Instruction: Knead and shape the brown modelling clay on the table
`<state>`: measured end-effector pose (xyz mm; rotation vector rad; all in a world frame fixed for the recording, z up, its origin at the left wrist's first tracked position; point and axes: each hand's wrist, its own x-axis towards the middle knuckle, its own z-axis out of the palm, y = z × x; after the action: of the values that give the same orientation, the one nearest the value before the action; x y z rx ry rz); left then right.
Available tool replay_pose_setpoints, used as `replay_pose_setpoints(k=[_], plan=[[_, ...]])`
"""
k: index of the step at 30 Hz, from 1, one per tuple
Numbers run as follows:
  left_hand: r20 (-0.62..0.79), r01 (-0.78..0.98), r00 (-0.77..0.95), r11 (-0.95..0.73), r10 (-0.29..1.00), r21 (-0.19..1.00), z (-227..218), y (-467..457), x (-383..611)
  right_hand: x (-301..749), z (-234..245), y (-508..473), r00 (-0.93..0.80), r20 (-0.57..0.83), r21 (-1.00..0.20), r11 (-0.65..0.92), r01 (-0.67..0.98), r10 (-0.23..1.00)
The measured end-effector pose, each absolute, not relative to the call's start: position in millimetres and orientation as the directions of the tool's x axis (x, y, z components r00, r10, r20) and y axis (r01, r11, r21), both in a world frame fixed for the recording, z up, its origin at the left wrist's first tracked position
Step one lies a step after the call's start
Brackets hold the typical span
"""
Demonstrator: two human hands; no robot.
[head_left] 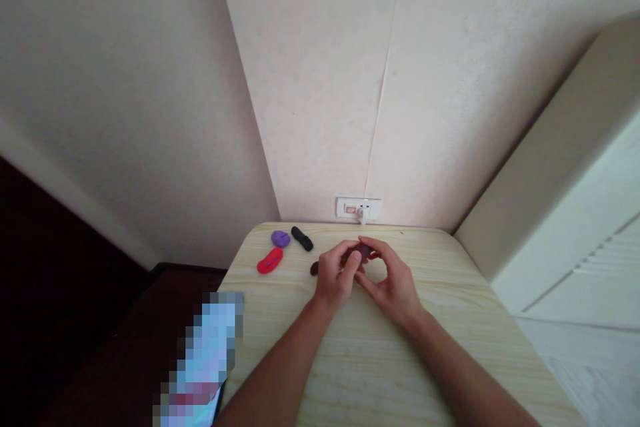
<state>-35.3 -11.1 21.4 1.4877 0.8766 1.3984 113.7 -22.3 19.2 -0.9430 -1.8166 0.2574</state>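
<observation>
Above the middle of the table, my left hand (336, 275) and my right hand (395, 280) meet around a dark brown lump of modelling clay (363, 251). The fingers of both hands are closed on the lump and hide part of it. Just left of my left hand, a second dark brown piece (314, 269) shows on the table, partly covered by that hand. Farther left lie a black stick-shaped piece (302, 239), a purple lump (281, 239) and a red oblong piece (271, 260) with a thin purple streak on it.
The light wood-grain table (370, 360) stands against the wall. A socket (359, 207) with a white plug sits just above its back edge. A blurred-out screen (203, 360) is at the left edge. On the right stands a pale cabinet (565, 213).
</observation>
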Motion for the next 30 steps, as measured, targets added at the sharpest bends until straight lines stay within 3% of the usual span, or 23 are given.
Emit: replay_pose_setpoints(k=[11,17,22,30], plan=[[0.395,-0.089,0.063,-0.389,0.917,0.917,17.3,-10.2,-29.9,116.4,20.3,-21.0,-0.177,0.767,-0.447,0.711,0.542,0.617],[0.326,-0.232,0.109,-0.295,0.939,0.927,23.0,-11.9,-33.3,117.7,24.2,-26.6,-0.195,0.7,-0.51,0.672,0.538,0.687],[0.31,-0.186,0.101,-0.288,0.945,0.939,19.4,-8.9,-33.5,116.6,22.9,-25.2,-0.209,0.652,-0.555,0.646,0.524,0.729],[0.367,-0.069,0.045,-0.363,0.929,0.929,16.2,-7.3,-31.1,116.3,17.1,-18.9,-0.155,0.736,-0.49,0.677,0.549,0.659]])
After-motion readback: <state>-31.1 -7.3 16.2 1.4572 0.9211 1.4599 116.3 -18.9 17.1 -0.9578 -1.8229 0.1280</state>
